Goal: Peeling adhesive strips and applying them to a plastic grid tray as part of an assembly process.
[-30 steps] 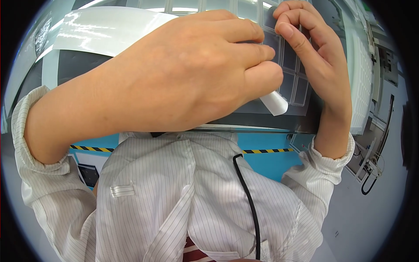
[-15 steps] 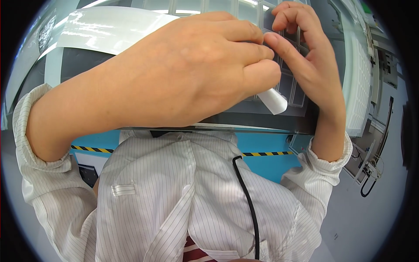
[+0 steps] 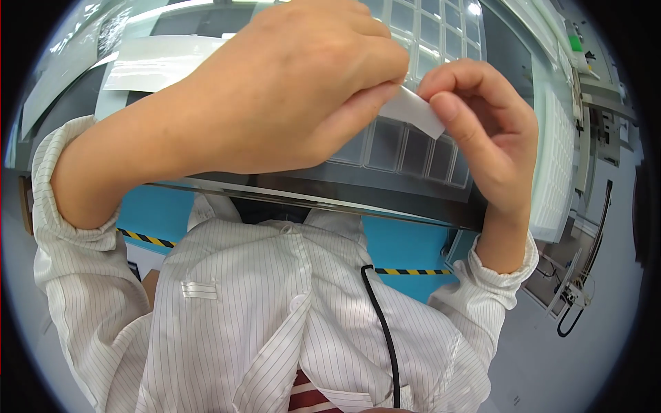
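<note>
A small white strip (image 3: 418, 113), like paper or film, stretches between my two hands over the work table. My left hand (image 3: 323, 76) is closed, thumb and fingers pinched on the strip's left end. At its right end, the thumb and forefinger of my right hand (image 3: 492, 127) come together on the strip's edge. Below the strip lies a sheet or tray with rows of clear rectangular cells (image 3: 416, 157). My left hand and forearm cover part of it.
A glossy white sheet (image 3: 155, 62) lies on the table left of my forearm. Stacked translucent trays (image 3: 554, 158) stand along the right side. The table's front edge (image 3: 310, 204) runs close to my body. Beyond it, a blue floor (image 3: 403, 241) carries a yellow-black striped line.
My right hand has moved down and in onto the strip's free end, its fingers now at the edge. My left hand has shifted up and left, turning the strip flatter.
</note>
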Tool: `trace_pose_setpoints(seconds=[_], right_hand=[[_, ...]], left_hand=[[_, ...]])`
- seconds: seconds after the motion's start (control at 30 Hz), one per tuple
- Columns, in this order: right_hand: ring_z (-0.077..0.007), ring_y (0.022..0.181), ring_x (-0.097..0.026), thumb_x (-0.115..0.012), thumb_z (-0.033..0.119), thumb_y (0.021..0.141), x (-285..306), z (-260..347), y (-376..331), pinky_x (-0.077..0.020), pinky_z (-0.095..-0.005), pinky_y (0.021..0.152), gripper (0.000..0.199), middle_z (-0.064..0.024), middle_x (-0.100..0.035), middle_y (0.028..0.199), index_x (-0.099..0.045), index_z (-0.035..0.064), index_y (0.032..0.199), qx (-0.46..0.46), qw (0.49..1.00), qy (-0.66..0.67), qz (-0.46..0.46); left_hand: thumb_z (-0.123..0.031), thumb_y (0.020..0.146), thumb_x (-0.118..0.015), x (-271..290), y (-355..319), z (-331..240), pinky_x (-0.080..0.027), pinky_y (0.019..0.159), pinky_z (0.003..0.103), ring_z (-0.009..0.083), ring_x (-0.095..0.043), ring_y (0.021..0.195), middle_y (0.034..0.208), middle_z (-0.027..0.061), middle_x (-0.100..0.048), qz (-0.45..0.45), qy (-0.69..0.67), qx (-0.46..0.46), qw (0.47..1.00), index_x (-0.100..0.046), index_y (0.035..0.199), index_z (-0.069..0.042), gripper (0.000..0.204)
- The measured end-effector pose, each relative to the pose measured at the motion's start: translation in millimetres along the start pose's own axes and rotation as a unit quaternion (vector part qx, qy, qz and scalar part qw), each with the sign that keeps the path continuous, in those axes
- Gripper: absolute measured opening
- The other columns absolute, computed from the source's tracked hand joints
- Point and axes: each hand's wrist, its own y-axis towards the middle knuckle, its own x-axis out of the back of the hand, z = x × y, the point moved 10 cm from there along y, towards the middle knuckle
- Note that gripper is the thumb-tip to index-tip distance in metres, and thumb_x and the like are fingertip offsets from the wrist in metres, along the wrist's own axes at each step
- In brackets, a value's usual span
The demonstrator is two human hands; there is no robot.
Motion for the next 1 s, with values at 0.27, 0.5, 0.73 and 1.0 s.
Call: trace_pose_setpoints(seconds=[0.27, 0.5, 0.73, 1.0], right_hand=[[-0.0185, 0.099, -0.062, -0.067, -0.005, 0.089, 0.3, 22.0, -1.3, -0.047, -0.0314, 0.09, 0.008, -0.0128, -0.067, 0.103, -0.066, -0.0039, 0.096, 0.051, 0.984, -0.166, -0.033], [-0.0139, 0.097, -0.054, -0.066, 0.01, 0.092, 21.7, 13.6, -11.9, -0.041, -0.0281, 0.092, 0.01, -0.0101, -0.061, 0.116, -0.064, 0.0005, 0.092, -0.011, 0.999, -0.041, -0.003], [-0.0122, 0.092, -0.051, -0.069, 0.009, 0.091, 15.2, -11.8, -17.6, -0.0407, -0.0257, 0.084, 0.011, -0.0073, -0.061, 0.112, -0.065, -0.0007, 0.089, -0.125, 0.981, -0.144, 0.028], [-0.0125, 0.088, -0.049, -0.071, 0.009, 0.088, 12.0, -8.5, -25.0, -0.0402, -0.0257, 0.081, 0.012, -0.0055, -0.06, 0.108, -0.065, -0.0009, 0.088, -0.102, 0.979, -0.175, 0.036]], left_hand=[[-0.008, 0.087, -0.067, -0.3, -3.4, 3.7, -0.045, 0.07, 0.04, 0.0307, -0.057, 0.073, 0.075, 0.0126, -0.058, 0.014, -0.023, 0.034, 0.999, -0.059, 0.083, -0.001, 0.011], [-0.011, 0.089, -0.067, -6.1, -1.9, -5.9, -0.046, 0.075, 0.042, 0.0309, -0.059, 0.076, 0.079, 0.0131, -0.06, 0.051, -0.009, 0.013, 0.999, -0.061, 0.086, -0.002, 0.011], [-0.001, 0.076, -0.071, -50.3, -12.7, -33.0, -0.052, 0.087, 0.043, 0.0341, -0.066, 0.107, 0.115, 0.0161, -0.069, 0.065, -0.03, -0.09, 0.993, -0.057, 0.09, 0.0, 0.019], [0.001, 0.073, -0.071, -52.7, -11.3, -36.7, -0.055, 0.084, 0.044, 0.0347, -0.067, 0.106, 0.116, 0.018, -0.069, 0.036, -0.033, -0.115, 0.992, -0.057, 0.087, 0.001, 0.02]])
